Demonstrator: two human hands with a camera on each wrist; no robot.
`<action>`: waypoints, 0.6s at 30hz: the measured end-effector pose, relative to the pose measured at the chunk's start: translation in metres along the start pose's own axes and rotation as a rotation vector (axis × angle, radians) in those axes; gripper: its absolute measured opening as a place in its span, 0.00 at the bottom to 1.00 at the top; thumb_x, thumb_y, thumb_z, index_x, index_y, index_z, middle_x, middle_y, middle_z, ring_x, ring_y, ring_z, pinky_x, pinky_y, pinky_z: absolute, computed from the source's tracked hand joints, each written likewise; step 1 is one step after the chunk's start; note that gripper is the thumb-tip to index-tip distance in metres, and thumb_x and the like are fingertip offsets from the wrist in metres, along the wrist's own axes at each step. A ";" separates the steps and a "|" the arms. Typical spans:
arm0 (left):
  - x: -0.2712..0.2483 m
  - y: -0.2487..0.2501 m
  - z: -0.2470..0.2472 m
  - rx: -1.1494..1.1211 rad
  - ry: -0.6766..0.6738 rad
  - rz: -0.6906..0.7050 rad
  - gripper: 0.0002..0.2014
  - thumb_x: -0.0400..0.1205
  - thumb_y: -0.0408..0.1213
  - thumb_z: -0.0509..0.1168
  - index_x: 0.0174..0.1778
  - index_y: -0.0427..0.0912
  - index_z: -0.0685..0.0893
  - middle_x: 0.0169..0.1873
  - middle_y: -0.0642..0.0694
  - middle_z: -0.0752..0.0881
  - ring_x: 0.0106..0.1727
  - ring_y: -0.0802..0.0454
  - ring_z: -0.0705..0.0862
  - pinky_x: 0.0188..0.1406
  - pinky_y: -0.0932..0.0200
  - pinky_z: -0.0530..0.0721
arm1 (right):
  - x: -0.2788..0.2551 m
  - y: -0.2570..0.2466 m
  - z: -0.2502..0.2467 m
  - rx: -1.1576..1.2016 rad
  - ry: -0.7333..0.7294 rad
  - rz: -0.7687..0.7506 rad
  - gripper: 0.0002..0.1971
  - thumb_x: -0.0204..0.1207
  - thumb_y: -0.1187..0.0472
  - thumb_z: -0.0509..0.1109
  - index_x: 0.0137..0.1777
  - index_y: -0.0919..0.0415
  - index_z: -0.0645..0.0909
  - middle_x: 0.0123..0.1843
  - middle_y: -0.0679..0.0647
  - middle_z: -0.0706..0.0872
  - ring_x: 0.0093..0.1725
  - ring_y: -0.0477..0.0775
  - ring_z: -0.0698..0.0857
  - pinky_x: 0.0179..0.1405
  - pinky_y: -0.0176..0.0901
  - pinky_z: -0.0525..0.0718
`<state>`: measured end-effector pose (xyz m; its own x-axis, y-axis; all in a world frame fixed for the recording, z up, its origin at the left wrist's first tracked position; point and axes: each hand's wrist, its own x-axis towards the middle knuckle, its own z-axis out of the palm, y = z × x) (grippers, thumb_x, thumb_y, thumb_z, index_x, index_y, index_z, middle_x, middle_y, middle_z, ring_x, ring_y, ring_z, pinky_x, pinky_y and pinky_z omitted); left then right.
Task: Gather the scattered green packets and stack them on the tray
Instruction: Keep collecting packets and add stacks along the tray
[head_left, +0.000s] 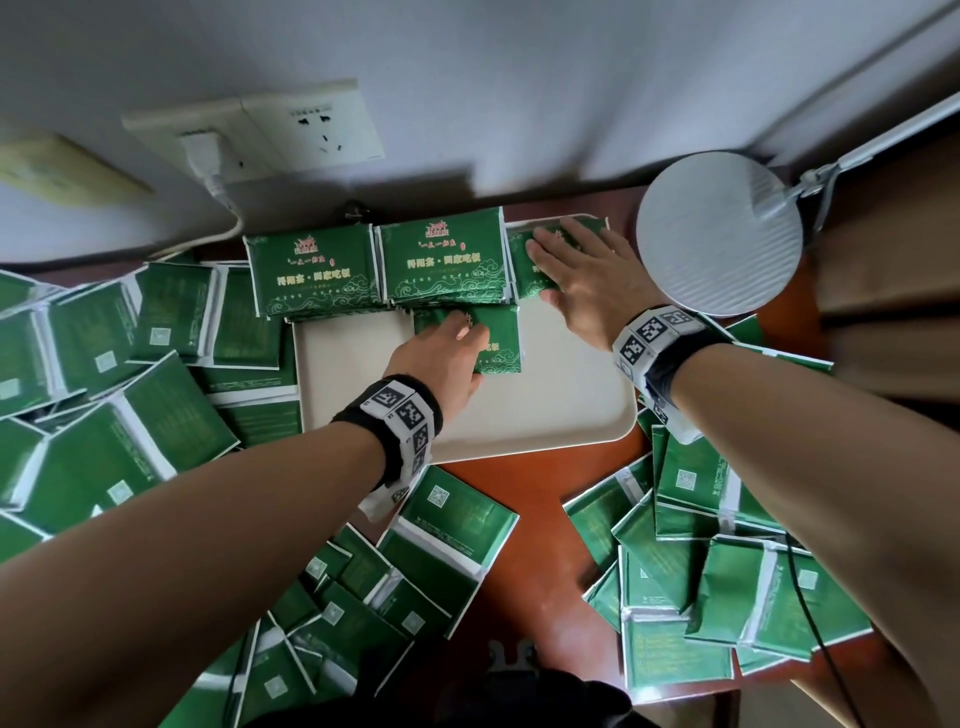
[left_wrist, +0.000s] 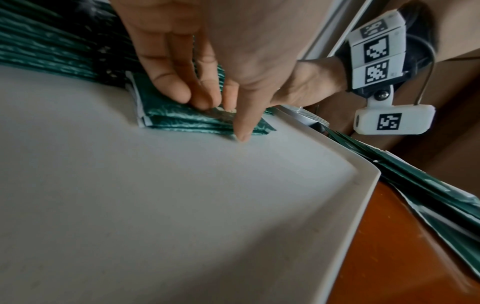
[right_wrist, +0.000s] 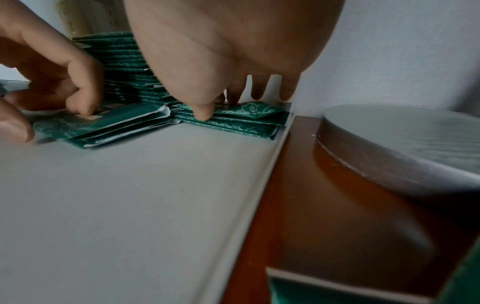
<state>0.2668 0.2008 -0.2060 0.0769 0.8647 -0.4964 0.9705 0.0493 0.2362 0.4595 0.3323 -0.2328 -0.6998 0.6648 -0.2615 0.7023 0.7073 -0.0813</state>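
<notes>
A cream tray (head_left: 545, 410) lies on the brown table against the wall. Two tall stacks of green packets (head_left: 441, 260) stand along its back edge. At the back right corner is a low stack (head_left: 521, 278) (right_wrist: 246, 121), and my right hand (head_left: 550, 270) (right_wrist: 233, 105) presses flat on it, fingers straight and thumb at its near edge. In front of the middle stack sits a small pile of packets (head_left: 501, 348) (left_wrist: 182, 121) (right_wrist: 116, 121). My left hand (head_left: 470, 353) (left_wrist: 215, 117) holds it, curled fingers on top and thumb at its edge on the tray (left_wrist: 155, 205).
Loose green packets cover the table on the left (head_left: 104, 364), in front (head_left: 415, 571) and on the right (head_left: 701, 545). A round white lamp base (head_left: 719, 234) (right_wrist: 402, 133) stands just right of the tray. A wall socket with a plug (head_left: 291, 135) is behind the stacks.
</notes>
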 end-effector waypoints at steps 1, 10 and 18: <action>0.001 0.000 0.000 0.002 -0.008 -0.003 0.21 0.83 0.45 0.68 0.71 0.46 0.73 0.72 0.44 0.74 0.60 0.41 0.83 0.55 0.46 0.86 | 0.001 -0.001 -0.001 0.004 -0.006 0.001 0.30 0.87 0.50 0.59 0.87 0.53 0.59 0.88 0.49 0.60 0.87 0.59 0.55 0.82 0.64 0.58; -0.004 0.001 -0.002 0.036 -0.033 0.011 0.26 0.83 0.49 0.69 0.74 0.50 0.69 0.71 0.45 0.76 0.52 0.40 0.87 0.49 0.46 0.88 | -0.034 -0.015 -0.004 0.112 0.084 0.096 0.32 0.82 0.48 0.66 0.85 0.56 0.65 0.86 0.51 0.66 0.86 0.58 0.60 0.81 0.63 0.64; -0.052 -0.002 -0.004 0.028 -0.028 0.030 0.21 0.83 0.50 0.68 0.71 0.50 0.75 0.65 0.48 0.78 0.52 0.44 0.86 0.51 0.49 0.86 | -0.091 -0.056 -0.014 0.116 0.052 0.087 0.28 0.77 0.53 0.73 0.76 0.64 0.75 0.71 0.62 0.81 0.72 0.65 0.77 0.71 0.64 0.76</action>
<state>0.2601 0.1576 -0.1771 0.1117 0.8513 -0.5127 0.9736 0.0095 0.2279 0.4818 0.2360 -0.1912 -0.6391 0.7362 -0.2225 0.7690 0.6157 -0.1718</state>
